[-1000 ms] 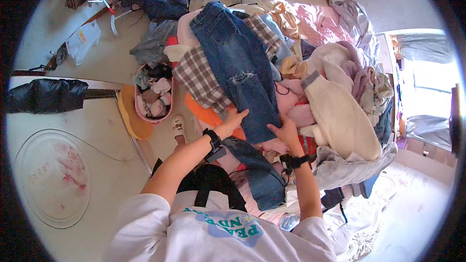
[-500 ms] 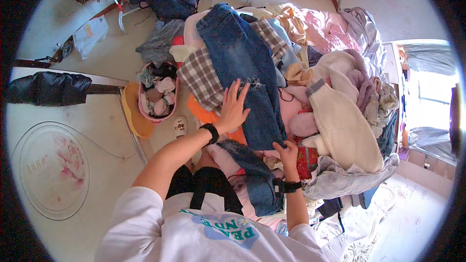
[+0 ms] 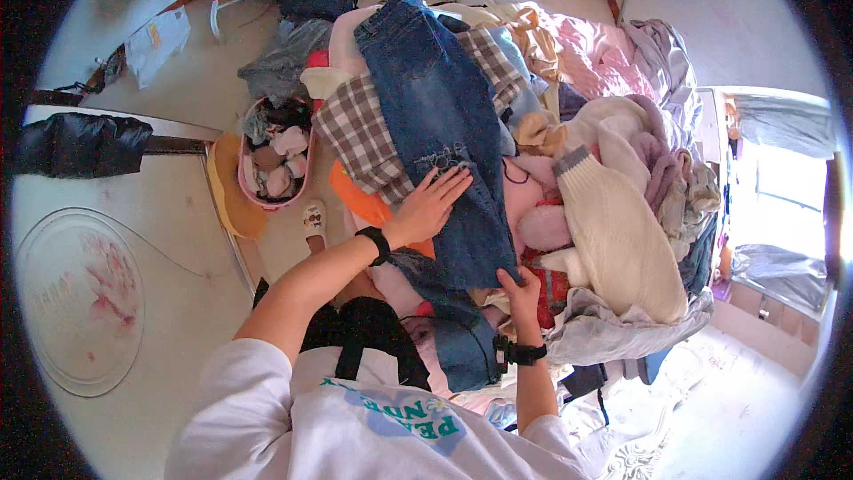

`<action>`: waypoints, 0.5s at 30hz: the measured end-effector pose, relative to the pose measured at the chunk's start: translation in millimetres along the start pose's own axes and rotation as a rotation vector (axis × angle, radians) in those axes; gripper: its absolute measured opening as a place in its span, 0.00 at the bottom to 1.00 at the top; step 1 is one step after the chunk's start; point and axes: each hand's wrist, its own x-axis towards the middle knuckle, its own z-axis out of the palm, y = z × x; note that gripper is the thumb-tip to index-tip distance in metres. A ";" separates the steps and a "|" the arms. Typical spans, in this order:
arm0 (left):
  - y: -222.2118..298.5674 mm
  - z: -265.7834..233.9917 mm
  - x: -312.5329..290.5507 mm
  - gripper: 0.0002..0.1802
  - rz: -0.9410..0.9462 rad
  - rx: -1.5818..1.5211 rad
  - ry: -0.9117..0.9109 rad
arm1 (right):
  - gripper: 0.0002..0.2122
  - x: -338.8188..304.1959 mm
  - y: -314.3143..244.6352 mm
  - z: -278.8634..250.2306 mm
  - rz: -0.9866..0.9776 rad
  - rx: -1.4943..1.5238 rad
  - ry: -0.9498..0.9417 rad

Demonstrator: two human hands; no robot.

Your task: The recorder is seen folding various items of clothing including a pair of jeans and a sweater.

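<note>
Left hand flat on jeans, right hand pinching their hem; pink basket holds socks

A flat pale plastic package with a small orange label lies on the floor at upper left, beside the clothes pile.
</note>
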 end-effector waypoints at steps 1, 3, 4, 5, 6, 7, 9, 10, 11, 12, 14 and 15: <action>-0.4 2.5 3.4 0.32 0.003 -0.002 0.011 | 0.04 -7.7 -16.1 2.8 -0.080 -0.021 0.021; -21.9 11.6 8.8 0.28 -0.097 -0.302 -0.088 | 0.04 -15.4 -68.4 22.8 -0.163 -0.049 0.012; -37.7 13.8 11.0 0.28 -0.113 -0.297 -0.081 | 0.03 -17.8 -97.0 36.8 -0.156 0.085 -0.041; -52.7 14.8 17.1 0.28 -0.097 -0.497 -0.131 | 0.02 -13.2 -116.1 45.8 -0.148 0.215 -0.085; -58.7 16.1 23.3 0.28 -0.067 -0.703 -0.181 | 0.02 1.4 -124.8 48.4 -0.233 0.141 -0.049; -62.4 16.4 17.5 0.28 -0.065 -0.710 -0.171 | 0.03 18.5 -135.3 52.4 -0.319 0.066 -0.015; -74.4 15.8 0.3 0.23 -0.147 -1.412 -0.065 | 0.07 45.6 -173.7 80.8 -0.298 0.403 -0.048; -76.4 17.2 9.1 0.23 -0.138 -1.419 -0.053 | 0.11 61.7 -186.2 92.3 -0.399 0.404 -0.072; -84.4 13.3 18.2 0.24 -0.340 -1.576 -0.028 | 0.14 76.7 -196.8 108.5 -0.496 0.415 -0.114; -95.1 6.4 25.8 0.26 -0.551 -1.725 0.002 | 0.14 89.4 -204.0 127.0 -0.497 0.415 -0.139; -125.1 -10.6 25.3 0.37 -0.651 -1.929 0.106 | 0.23 112.9 -206.8 167.3 -0.782 -0.018 -0.130; -122.7 -10.6 25.8 0.37 -0.644 -1.950 0.104 | 0.23 129.4 -193.6 166.7 -0.778 -0.039 -0.126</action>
